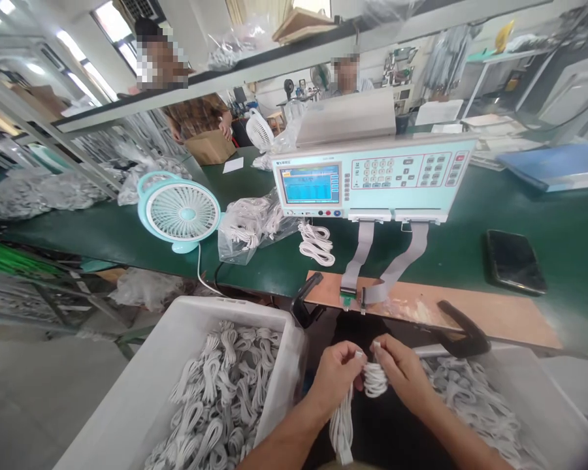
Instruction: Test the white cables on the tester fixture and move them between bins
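My left hand (340, 373) is closed on one white connector end of a coiled white cable (342, 424), whose bundle hangs down below it. My right hand (396, 365) pinches the other small white connector end (377, 346). Loops of the white cable bunch up between the two hands. Just beyond them, two grey ribbon cables (357, 258) run from a white and light-blue tester (372, 183) with a lit screen down to small connectors (347, 300) on a wooden board (500, 313).
White bins with bundled cables stand at left (176, 313) and right (543, 385). Black clamps (306, 300) grip the board. A fan (186, 212), bagged cables (247, 225) and a phone (515, 261) lie on the green table (451, 261). Two people are beyond.
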A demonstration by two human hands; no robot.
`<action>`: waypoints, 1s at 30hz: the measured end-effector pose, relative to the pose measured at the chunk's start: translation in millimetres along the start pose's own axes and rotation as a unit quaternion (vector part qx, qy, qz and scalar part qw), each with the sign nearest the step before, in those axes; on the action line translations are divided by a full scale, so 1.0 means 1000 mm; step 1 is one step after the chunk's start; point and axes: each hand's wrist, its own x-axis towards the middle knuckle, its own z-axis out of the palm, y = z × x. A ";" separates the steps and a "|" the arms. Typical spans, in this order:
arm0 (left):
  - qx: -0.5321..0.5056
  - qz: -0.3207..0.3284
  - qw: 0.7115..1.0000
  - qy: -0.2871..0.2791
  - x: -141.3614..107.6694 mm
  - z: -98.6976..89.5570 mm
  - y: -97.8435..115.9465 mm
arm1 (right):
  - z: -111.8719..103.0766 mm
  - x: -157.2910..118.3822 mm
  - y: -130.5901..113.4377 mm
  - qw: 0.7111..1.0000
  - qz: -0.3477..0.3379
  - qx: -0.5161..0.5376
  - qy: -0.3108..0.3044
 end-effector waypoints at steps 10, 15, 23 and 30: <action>-0.086 0.035 0.993 0.077 0.029 -0.006 -0.002 | 0.031 0.036 0.006 0.935 0.196 0.284 0.085; -0.072 0.034 0.995 0.065 0.035 -0.012 -0.002 | 0.032 0.037 0.002 0.929 0.197 0.294 0.107; 0.024 0.052 0.998 0.003 0.039 -0.026 0.014 | 0.032 0.039 0.003 0.909 0.224 0.329 0.120; 0.083 0.079 0.993 -0.008 0.045 -0.031 0.022 | 0.038 0.045 0.005 0.857 0.256 0.423 0.146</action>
